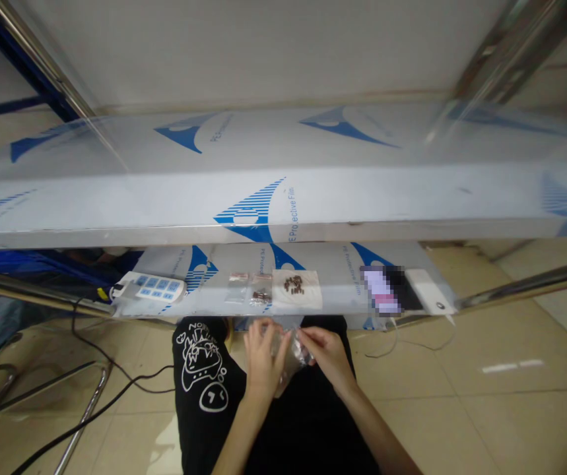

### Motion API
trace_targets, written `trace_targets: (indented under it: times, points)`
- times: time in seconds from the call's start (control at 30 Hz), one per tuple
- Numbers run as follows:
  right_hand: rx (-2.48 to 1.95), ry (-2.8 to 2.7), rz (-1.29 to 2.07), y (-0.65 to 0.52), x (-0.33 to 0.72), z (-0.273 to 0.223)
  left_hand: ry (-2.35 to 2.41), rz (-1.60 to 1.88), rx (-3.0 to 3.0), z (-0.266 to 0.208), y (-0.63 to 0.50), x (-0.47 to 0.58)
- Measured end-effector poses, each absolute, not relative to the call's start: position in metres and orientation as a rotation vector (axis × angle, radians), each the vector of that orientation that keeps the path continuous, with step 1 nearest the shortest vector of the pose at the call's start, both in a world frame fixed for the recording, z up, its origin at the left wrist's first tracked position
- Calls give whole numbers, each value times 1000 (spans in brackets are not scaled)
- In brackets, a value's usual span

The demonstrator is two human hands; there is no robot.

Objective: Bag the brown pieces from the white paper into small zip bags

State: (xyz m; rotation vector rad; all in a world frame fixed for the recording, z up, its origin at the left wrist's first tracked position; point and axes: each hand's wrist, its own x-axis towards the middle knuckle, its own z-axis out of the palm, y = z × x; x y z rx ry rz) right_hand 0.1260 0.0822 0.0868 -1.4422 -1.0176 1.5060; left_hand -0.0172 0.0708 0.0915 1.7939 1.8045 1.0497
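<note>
Left hand [262,353]: fingers curled, pinching one side of a small clear plastic bag [289,351].
Right hand [326,351]: fingertips pinched on the bag's other side.
Bag: thin, crinkled, glossy film, held over the lap just below the table's near edge.
Table [333,274]: smooth metal under blue-printed protective film.
Near edge: white sheet with small brown parts [294,285]; flat little bags [253,288]; white power strip [152,287].
</note>
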Motion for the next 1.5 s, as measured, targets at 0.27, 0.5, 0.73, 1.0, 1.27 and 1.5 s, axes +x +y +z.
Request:
trace_targets:
  times: [0.27, 0.5, 0.73, 1.0, 1.27, 1.5]
  points:
    - [-1347, -925, 1578, 67, 127, 131, 1476, 1071, 1614, 117, 64, -2]
    - [-1445, -992, 1254, 59, 121, 132, 1435, 1058, 1373, 122, 45, -3]
    - [-1235, -1125, 1437, 58, 112, 144, 1310, 1150, 1189, 138, 41, -1]
    - [-1258, -1210, 1427, 55, 115, 143, 1285, 1164, 1110, 135, 40, 2]
    - [-1153, -1325, 1516, 54, 119, 141, 1320, 1161, 1109, 129, 38, -6]
    - [-1174, -1311, 1663, 56, 124, 145, 1330, 1116, 1087, 124, 42, -7]
